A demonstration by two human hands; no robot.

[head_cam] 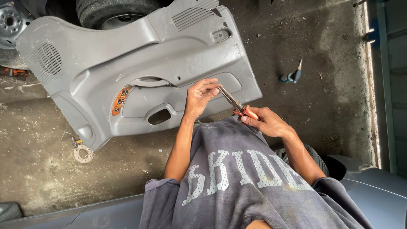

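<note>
head view: right hand [267, 122] grips the orange handles of pliers [237, 104], whose long axis runs up-left to the left hand [200, 96], fingers pinched at the tips, something too small to tell, over the grey door panel [106, 72] on the floor [322, 85].

screwdriver [291, 75] on concrete floor [322, 101] | tyre [114, 10] | steel wheel [10, 19] | round metal part [82, 153]
</note>
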